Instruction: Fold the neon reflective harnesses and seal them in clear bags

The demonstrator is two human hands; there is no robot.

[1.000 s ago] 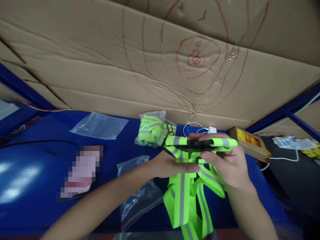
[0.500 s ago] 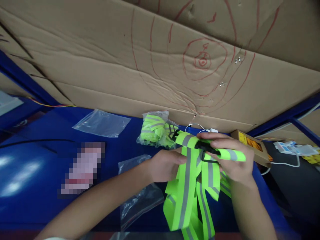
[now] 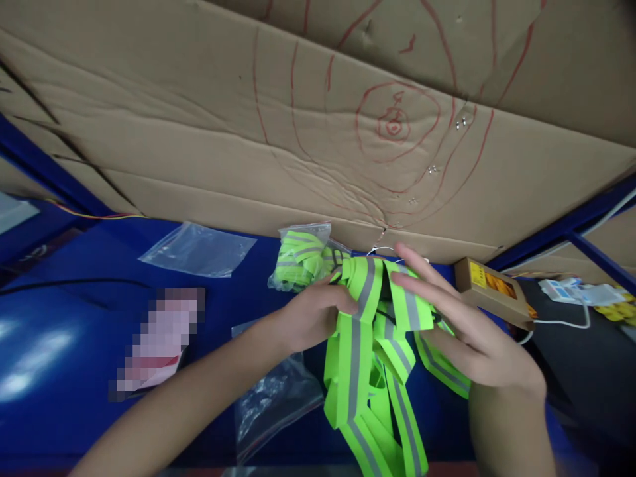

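- Head view, centre of the frame: clamping left hand [image 3: 313,310] on green reflective strap [image 3: 354,371], thumb over top, probably to stop layers slipping.
- Right of centre: holding right hand [image 3: 477,339] with fingers apart against top fold [image 3: 415,308], seemingly just steadying.
- Lower middle: letting loops [image 3: 407,424] dangle, only the top being supported.

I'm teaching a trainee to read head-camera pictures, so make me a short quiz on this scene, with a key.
1. True or false: the neon straps hang from the grip of the left hand.

2. Multiple choice: what colour are the rings drawn on the cardboard panel?
A) blue
B) red
C) white

3. Fill in: as seen in the picture, the small cardboard box is to the ____ of the bagged straps.

Key: 1. True. 2. B. 3. right.
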